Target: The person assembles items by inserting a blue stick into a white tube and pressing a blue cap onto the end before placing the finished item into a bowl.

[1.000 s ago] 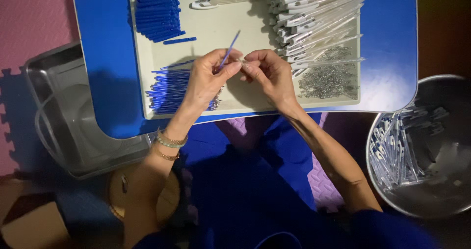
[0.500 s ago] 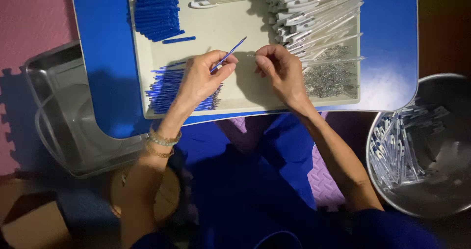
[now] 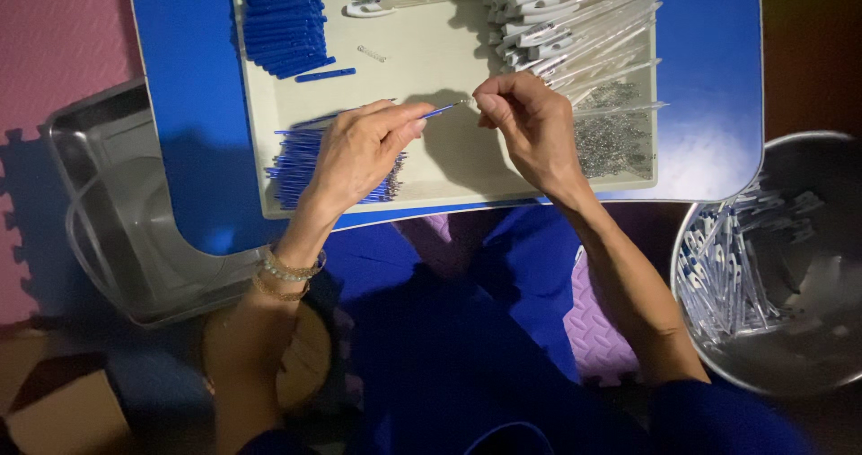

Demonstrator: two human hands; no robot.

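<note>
My left hand (image 3: 359,150) pinches a thin blue pen refill (image 3: 437,110) that points right, almost level. My right hand (image 3: 530,123) pinches a tiny metal spring (image 3: 466,102) at the refill's tip, so the two hands meet over the cream tray (image 3: 422,60). Under my left hand lies a pile of blue refills (image 3: 292,163). A heap of small metal springs (image 3: 615,141) sits just right of my right hand.
The tray rests on a blue lap table (image 3: 189,105). Blue caps (image 3: 283,15) are stacked at the tray's top left, clear pen barrels (image 3: 575,15) at top right. A steel tray (image 3: 108,222) stands left, a steel bowl (image 3: 808,365) holding assembled pens right.
The refill has tilted from pointing up-right to nearly level. My right hand moved up and met its tip with a spring pinched in the fingers.
</note>
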